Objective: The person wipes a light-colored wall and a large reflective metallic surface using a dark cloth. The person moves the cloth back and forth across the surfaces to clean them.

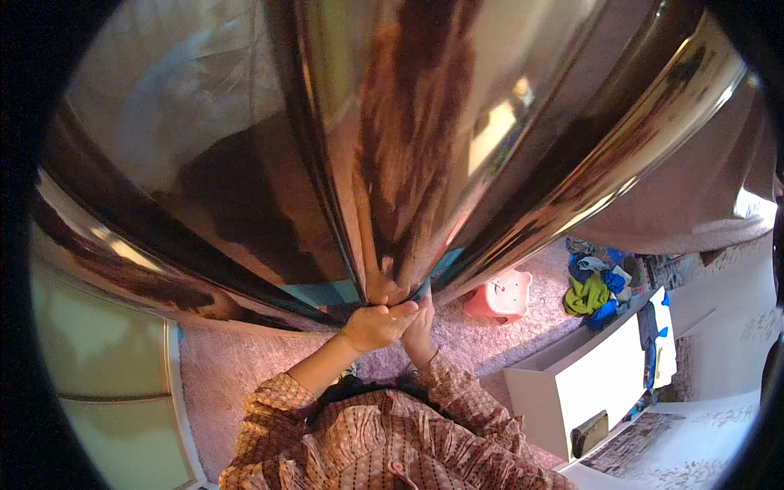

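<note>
A very large, glossy, mirror-like object (416, 122), brown and gold, fills the upper view. Its bulging panels and dark folds narrow down to one point at my hands. My left hand (375, 327) is closed around this gathered lower end, its thumb lying towards the right. Directly beside it, my right hand (420, 324) touches the same end, with part of its fingers hidden behind the left hand. The shiny surface reflects my arms and parts of the room. Whether it is foil or plastic film, I cannot tell.
A pink plastic stool (501, 297) stands on the pink carpet (245, 373). Beyond it lies a pile of clothes (591, 291). At the right is a white cabinet (588, 373) with cloths and a brown wallet-like item (590, 433) on it; pale green sliding panels (110, 349) stand left.
</note>
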Demonstrator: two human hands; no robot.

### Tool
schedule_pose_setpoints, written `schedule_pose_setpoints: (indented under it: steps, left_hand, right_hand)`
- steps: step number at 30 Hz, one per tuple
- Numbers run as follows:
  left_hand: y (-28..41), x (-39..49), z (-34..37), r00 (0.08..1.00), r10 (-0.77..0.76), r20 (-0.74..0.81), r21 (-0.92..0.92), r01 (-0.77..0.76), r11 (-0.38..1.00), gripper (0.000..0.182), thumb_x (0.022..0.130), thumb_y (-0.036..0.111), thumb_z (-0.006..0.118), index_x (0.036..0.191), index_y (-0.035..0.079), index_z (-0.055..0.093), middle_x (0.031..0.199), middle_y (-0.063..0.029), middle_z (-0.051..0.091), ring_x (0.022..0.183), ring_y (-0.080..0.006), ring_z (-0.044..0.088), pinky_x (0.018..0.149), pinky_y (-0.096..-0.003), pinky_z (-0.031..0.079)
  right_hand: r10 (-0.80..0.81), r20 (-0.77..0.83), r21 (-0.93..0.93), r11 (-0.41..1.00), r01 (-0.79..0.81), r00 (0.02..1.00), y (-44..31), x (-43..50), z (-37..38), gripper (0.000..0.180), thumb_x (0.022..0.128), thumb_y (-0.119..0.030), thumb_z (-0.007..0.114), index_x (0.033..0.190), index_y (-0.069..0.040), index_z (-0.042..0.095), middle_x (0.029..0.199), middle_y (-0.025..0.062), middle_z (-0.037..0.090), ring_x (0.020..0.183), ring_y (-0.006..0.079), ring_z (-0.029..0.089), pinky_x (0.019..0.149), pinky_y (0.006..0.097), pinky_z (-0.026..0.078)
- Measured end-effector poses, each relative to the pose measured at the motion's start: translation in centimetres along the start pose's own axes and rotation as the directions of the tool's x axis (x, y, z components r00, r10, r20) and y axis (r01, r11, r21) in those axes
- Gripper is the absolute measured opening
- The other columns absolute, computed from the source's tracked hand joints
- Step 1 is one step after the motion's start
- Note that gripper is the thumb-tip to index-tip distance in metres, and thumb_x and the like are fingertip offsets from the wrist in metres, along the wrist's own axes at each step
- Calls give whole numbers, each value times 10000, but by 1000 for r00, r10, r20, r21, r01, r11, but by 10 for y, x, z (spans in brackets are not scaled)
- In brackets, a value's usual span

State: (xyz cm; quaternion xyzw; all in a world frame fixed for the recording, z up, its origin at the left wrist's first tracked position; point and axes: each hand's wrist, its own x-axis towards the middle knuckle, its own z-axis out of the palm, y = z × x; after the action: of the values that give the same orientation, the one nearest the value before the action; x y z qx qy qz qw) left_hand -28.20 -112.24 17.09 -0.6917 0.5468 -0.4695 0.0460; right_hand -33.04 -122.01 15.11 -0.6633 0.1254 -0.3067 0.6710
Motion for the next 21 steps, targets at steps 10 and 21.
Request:
schedule_pose_setpoints:
  steps: [10,21]
  left_hand:
    - [-19,14,-3,849,-447,-282,-362,337,869,428,875,260,450,1298,285,393,1457,-11,147,1345,-316,40,1059,-502,32]
    - [-30,13,-4,664,-711,232,-900,424,104,568,893,250,389,1374,59,157,1380,-304,158,1266,-478,175,1016,-562,131]
  right_hand:
    - [-258,19,-100,961,258,966,-37,11,7,686,883,-393,312,1340,80,116,1367,223,209,1267,323,222,1034,378,167]
    - [-749,192,-544,456,704,634,-83,24,16,643,880,-254,425,1333,80,113,1360,355,32,1235,536,152,995,588,160]
